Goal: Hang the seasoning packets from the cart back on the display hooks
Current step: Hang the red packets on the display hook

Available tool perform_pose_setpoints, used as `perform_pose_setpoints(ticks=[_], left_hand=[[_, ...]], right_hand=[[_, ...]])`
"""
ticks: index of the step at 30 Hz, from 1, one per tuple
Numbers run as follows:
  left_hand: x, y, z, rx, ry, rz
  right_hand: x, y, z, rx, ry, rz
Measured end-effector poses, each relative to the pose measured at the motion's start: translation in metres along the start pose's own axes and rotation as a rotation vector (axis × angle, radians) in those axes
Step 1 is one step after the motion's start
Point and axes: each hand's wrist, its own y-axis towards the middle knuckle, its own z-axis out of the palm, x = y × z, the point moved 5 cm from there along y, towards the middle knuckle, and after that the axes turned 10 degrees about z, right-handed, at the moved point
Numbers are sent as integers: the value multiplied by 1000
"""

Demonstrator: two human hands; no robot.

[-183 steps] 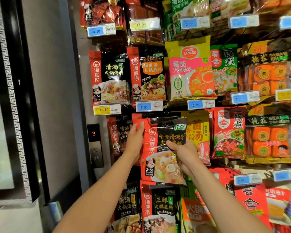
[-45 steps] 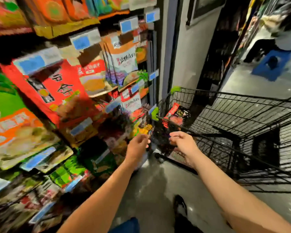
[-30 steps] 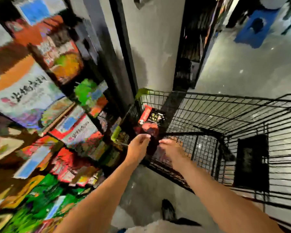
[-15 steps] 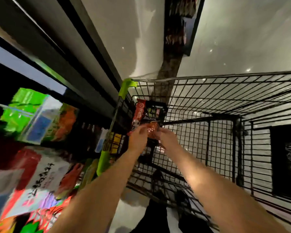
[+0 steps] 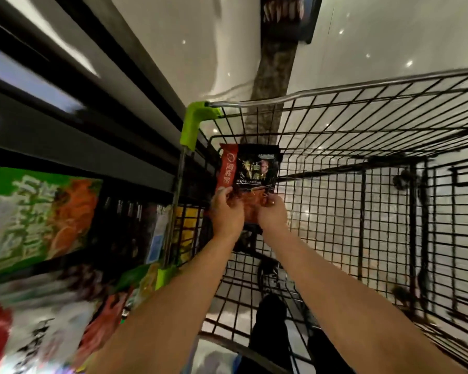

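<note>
While both arms reach over the wire cart point(image 5: 335, 147), the left hand point(image 5: 227, 214) and right hand point(image 5: 272, 215) each pinch, fingers curled, the lower edge of a red-and-black seasoning packet point(image 5: 250, 168) at the cart's near-left corner beside blurred shelves point(image 5: 43, 217).

One seasoning packet point(image 5: 250, 168), one cart point(image 5: 362, 184), two hands point(image 5: 227, 211)

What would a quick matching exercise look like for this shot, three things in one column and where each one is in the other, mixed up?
Things:
1. seasoning packet
2. green corner guard
3. shoe

Places:
A. on the cart rim's corner
B. on the floor under the cart
C. held by the left hand and right hand

Pairs: 1-C, 2-A, 3-B
</note>
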Motion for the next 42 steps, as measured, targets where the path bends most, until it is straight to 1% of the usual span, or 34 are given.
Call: perform_pose_setpoints(ticks=[6,10,12,13,15,19,21,25,29,31,36,39,42], left_hand=[[-4,-13,-6,8,-49,-95],[-11,-25,-10,97,-189,-231],[-9,-32,-14,126,-180,-271],[-7,-34,-18,113,-156,-275],[-7,-35,-28,66,-118,-257],[-14,-29,-42,-23,-78,-178],[-12,-23,-43,-44,-52,-150],[-2,-13,-34,-63,-41,-124],[8,-6,-26,-62,-33,-120],[10,-4,-23,-60,-38,-121],[11,-5,-23,-65,-48,-127],[11,-7,-24,-63,-65,-132],[4,-15,-29,-59,-108,-141]], right_hand=[[-7,-29,-33,-8,125,37],[-14,-48,-58,35,107,47],[-19,-51,-60,62,83,77],[-21,-53,-58,79,52,93],[-22,-52,-52,100,-7,113],[1,-43,-45,86,32,118],[11,-31,-40,108,66,130],[18,1,-17,147,45,152],[15,22,-6,53,-6,126],[10,30,-4,39,2,153],[3,32,1,3,11,189],[1,30,-4,-23,19,157],[10,9,-13,-9,-6,103]])
